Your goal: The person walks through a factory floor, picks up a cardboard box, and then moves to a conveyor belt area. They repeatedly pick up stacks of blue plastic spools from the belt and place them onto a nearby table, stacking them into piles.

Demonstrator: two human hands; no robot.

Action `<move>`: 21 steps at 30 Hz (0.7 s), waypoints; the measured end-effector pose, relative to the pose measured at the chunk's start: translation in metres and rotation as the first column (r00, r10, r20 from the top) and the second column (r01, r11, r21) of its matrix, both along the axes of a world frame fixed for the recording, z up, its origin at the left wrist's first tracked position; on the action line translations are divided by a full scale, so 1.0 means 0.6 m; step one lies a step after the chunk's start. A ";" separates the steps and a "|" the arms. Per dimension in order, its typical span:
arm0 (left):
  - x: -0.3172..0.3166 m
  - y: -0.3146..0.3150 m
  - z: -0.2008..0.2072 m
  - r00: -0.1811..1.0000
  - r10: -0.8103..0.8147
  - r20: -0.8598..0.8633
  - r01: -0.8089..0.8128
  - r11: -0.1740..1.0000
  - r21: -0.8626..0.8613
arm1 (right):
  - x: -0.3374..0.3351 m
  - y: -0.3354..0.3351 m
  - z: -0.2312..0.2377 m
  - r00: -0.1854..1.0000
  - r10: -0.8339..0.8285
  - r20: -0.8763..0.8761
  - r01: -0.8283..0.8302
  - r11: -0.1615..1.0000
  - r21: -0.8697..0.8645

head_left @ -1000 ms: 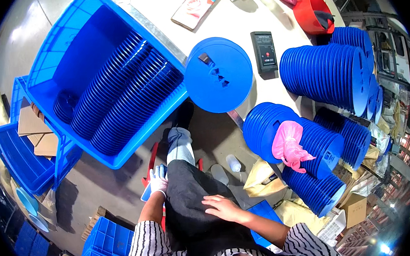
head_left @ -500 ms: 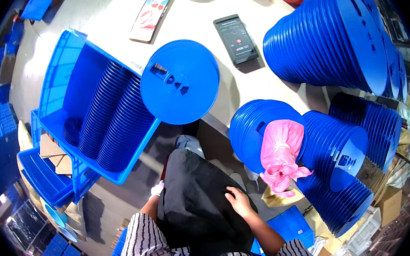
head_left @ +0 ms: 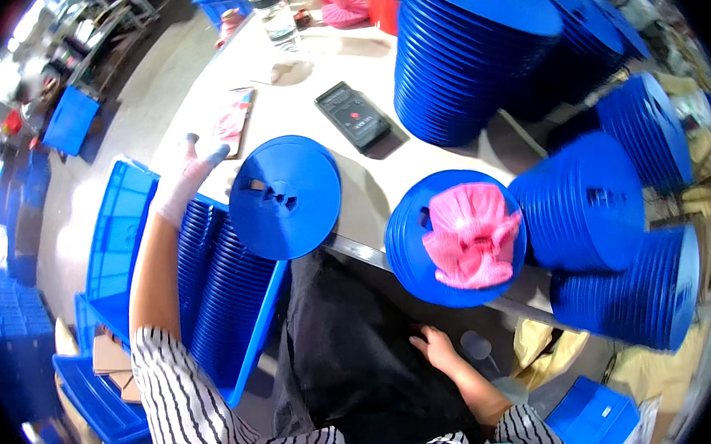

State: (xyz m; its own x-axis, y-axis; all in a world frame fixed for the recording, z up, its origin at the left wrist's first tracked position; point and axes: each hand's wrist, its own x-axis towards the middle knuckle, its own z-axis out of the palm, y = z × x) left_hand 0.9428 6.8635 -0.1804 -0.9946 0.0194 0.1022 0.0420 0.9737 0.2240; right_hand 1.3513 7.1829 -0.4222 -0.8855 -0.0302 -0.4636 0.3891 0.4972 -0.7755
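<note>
My left hand (head_left: 181,180), in a pale glove with grey-blue fingertips, reaches forward over the blue crate (head_left: 120,222). Its fingers are apart with nothing between them, near a phone (head_left: 235,119) with a pink picture on it, lying on the white table. Bare, my right hand (head_left: 438,348) rests at the right side of the black apron (head_left: 344,359) on my lap, fingers loosely spread and holding nothing. Dark blue ribbed rows (head_left: 233,292) fill the crate. A round blue disc (head_left: 286,218) with cut-out slots lies at the table edge, overlapping the crate's corner.
A dark handheld device (head_left: 354,116) lies mid-table. Tall stacks of blue discs (head_left: 476,57) stand at the right. A pink cloth bundle (head_left: 474,238) sits on a nearer stack (head_left: 408,259). A clear jar (head_left: 275,17) and a red container (head_left: 384,1) are at the back.
My left hand has risen from beside my lap and swung forward over the crate toward the phone. My right hand stays at the apron. The view has shifted, showing more of the far table.
</note>
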 end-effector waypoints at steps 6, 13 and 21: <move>-0.134 -0.097 -0.204 0.984 -0.097 0.149 0.101 0.995 -0.020 | 0.080 0.019 0.030 0.961 -0.213 -0.176 0.242 0.955 0.169; -0.123 -0.126 -0.150 0.989 -0.075 0.129 -0.025 0.770 0.637 | 0.223 -0.017 0.105 0.920 -0.240 -0.309 0.333 0.895 0.298; 0.089 -0.223 0.004 0.939 -0.229 0.256 -0.260 0.013 0.965 | 0.207 -0.058 0.176 0.868 -0.429 -0.248 0.445 0.895 0.010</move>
